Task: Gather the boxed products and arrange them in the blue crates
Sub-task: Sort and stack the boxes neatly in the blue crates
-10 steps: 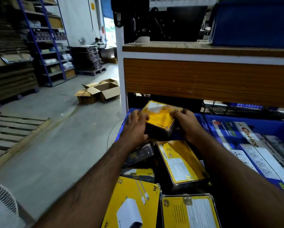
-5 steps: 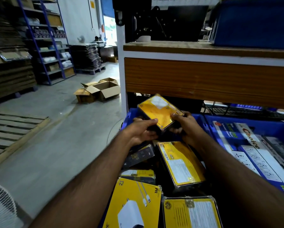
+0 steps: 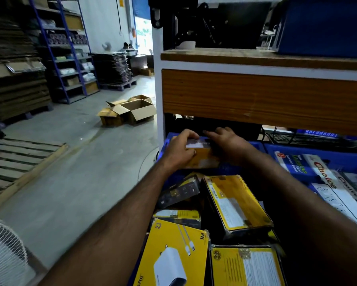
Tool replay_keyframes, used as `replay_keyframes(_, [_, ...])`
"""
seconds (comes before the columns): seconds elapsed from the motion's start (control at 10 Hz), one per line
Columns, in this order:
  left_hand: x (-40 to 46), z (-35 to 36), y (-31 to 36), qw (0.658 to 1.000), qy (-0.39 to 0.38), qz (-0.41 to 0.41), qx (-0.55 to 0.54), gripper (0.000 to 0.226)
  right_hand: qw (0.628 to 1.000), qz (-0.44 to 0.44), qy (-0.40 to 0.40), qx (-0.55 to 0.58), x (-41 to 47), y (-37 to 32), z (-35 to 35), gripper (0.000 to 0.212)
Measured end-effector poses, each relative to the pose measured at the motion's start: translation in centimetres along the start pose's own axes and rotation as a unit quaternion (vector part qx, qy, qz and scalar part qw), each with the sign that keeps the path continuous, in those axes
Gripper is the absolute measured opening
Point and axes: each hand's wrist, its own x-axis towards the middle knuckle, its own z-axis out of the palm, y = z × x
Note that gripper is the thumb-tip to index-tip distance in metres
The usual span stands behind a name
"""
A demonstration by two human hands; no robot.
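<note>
A yellow and black boxed product (image 3: pixel 203 159) stands on edge against the far wall of the left blue crate (image 3: pixel 254 144). My left hand (image 3: pixel 180 150) grips its left end, and my right hand (image 3: pixel 228 141) rests over its top right. Below them in the same crate lie several more yellow and black boxes (image 3: pixel 234 202), one showing a white charger (image 3: pixel 173 259). The right blue crate (image 3: pixel 338 161) holds long white and blue boxes (image 3: pixel 326 182).
A wooden shelf board (image 3: pixel 264 96) overhangs the crates' far end, close above my hands. Open cardboard cartons (image 3: pixel 132 110) lie on the concrete floor at left, with a wooden pallet (image 3: pixel 18 157) and a white fan (image 3: pixel 2 254) nearer me. Blue racks (image 3: pixel 66 48) line the far wall.
The box was tilted up in both hands above the crate; now it is lowered and turned onto its edge at the crate's far end, under the shelf.
</note>
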Motion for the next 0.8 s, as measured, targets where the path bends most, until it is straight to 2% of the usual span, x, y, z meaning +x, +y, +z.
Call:
replay_keyframes(0.1, [0.0,0.6,-0.1,0.999,0.037,-0.022,0.002,0.051,0.999,-0.010,0.024,0.022,-0.3,0.4,1.3,0.044])
replay_keyframes(0.2, [0.8,1.4,-0.6,0.986,0.052,-0.156,0.038,0.051,0.995,0.034,0.073,0.065,-0.8,1.4,2.5,0.032])
replay_keyframes(0.3, [0.4,2.9,-1.2,0.949,-0.106,-0.251,0.160,0.037,0.992,0.072,0.080,0.073,-0.8,2.1,3.0,0.023])
replay_keyframes(0.4, [0.5,4.1,-1.3,0.934,-0.186,-0.250,0.174,0.037,0.991,0.068,0.073,0.087,-0.6,1.9,3.8,0.021])
replay_keyframes(0.5, [0.4,4.6,-0.8,0.933,-0.210,-0.289,0.043,0.043,0.991,0.077,0.051,0.095,-0.3,1.5,4.4,0.029])
replay_keyframes(0.6, [0.0,5.6,-2.1,0.901,-0.256,-0.346,0.049,0.033,0.991,0.090,0.022,0.097,0.3,1.0,4.8,0.035])
replay_keyframes(0.7, [-0.3,6.7,-3.0,0.872,-0.311,-0.367,0.092,0.032,0.992,0.094,0.005,0.087,0.7,0.7,4.6,0.033])
replay_keyframes(0.8, [-0.6,7.2,-3.6,0.883,-0.279,-0.368,0.086,0.038,0.992,0.091,0.007,0.092,1.0,0.2,4.3,0.032])
